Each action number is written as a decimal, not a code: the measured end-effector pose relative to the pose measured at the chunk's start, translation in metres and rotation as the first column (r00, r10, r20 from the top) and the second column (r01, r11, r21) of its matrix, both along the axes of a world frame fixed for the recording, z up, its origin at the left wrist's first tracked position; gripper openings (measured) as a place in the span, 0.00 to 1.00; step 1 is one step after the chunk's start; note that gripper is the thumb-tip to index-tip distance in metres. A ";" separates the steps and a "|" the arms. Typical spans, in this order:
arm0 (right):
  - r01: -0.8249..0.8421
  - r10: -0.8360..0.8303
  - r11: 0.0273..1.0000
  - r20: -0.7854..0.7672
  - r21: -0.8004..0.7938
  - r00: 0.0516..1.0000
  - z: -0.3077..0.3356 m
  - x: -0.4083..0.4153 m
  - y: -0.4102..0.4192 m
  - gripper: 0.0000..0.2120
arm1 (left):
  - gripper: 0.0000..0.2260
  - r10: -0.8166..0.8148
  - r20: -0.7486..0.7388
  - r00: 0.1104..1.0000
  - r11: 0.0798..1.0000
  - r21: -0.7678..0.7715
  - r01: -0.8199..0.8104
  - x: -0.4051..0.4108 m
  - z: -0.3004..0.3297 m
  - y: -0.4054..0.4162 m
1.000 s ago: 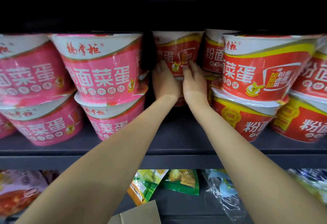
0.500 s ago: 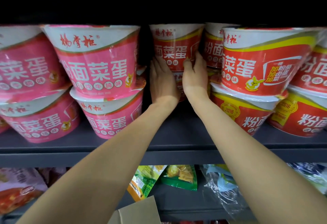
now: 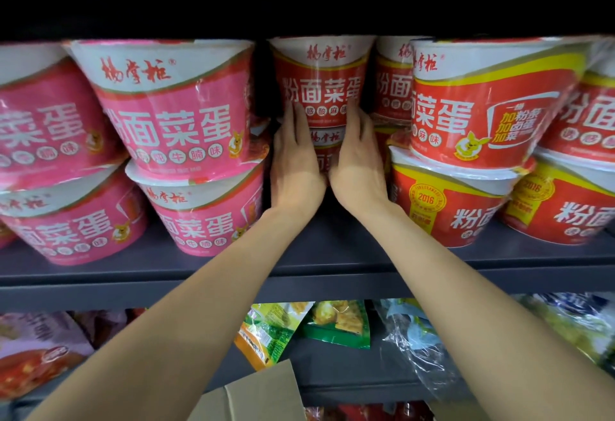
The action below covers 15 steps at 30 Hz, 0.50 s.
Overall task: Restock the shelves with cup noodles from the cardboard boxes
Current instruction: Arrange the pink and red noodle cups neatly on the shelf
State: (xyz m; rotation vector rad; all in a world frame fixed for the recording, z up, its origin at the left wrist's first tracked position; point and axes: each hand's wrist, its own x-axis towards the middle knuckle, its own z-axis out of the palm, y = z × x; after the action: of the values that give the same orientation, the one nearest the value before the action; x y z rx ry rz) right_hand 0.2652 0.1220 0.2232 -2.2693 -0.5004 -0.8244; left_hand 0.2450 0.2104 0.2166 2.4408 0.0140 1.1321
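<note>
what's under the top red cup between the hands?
Another red cup sits under the top red cup; only a strip shows. The left hand and right hand cover its sides; its base is hidden.

Well below the hands, on the lower shelf, lie a yellow-green snack packet (image 3: 266, 330), a green packet (image 3: 337, 326) beside it, a crinkled clear plastic bag (image 3: 416, 350) to their right, and a pinkish-red pouch (image 3: 36, 354) far left.
</note>
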 end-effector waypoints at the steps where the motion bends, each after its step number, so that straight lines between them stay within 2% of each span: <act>1: 0.014 -0.015 0.999 -0.028 -0.037 0.999 0.002 0.002 0.001 0.36 | 0.32 0.007 -0.022 1.000 1.000 0.024 -0.007 0.001 0.000 0.000; 6: 0.147 -0.184 0.955 -0.123 -0.258 0.975 0.014 0.006 0.007 0.39 | 0.35 0.053 -0.140 0.989 0.989 0.142 -0.033 0.004 -0.002 0.005; 10: 0.102 -0.168 0.958 -0.237 -0.268 0.957 0.024 0.010 0.008 0.41 | 0.37 0.130 -0.207 0.970 0.952 0.299 -0.064 0.002 -0.004 0.006; 15: 0.062 -0.129 0.971 -0.285 -0.231 0.950 0.025 0.014 0.014 0.35 | 0.36 0.189 -0.258 0.948 0.917 0.393 -0.076 0.004 -0.003 0.008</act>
State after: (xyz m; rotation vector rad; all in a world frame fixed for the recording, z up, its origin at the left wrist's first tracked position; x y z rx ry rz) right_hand 0.2790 0.1355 0.2484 -2.5836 -0.3567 -0.4740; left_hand 0.2493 0.2189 0.2137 2.9788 0.0597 0.8807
